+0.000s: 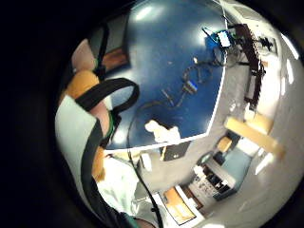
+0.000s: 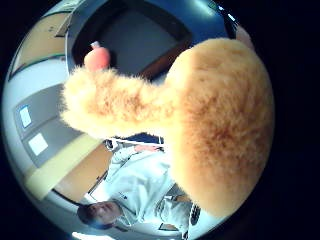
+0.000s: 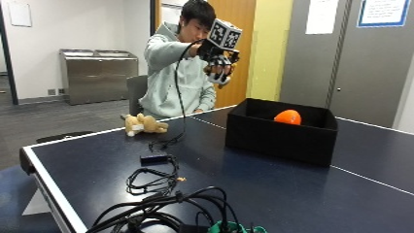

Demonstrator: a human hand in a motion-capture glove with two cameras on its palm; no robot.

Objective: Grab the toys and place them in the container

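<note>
My gloved right hand [image 3: 220, 62] is raised high above the table's far side, left of and above the black container [image 3: 279, 137]. Its fingers curl round a fuzzy tan plush toy [image 2: 215, 125], which fills the thumb side palm view and is mostly hidden by the fingers in the outside view. An orange toy [image 3: 288, 117] lies inside the container [image 2: 131, 37], and it shows past the plush as the same orange toy [image 2: 97, 58]. A second plush toy [image 3: 144, 124], tan and cream, lies on the blue table near the person; it is also in the little finger side palm view [image 1: 161, 131].
Black cables [image 3: 155, 180] and a small black adapter [image 3: 154, 158] lie on the table [image 3: 310, 194] toward its near edge, with a thin cable running up to the hand. The table's white centre line passes under the container.
</note>
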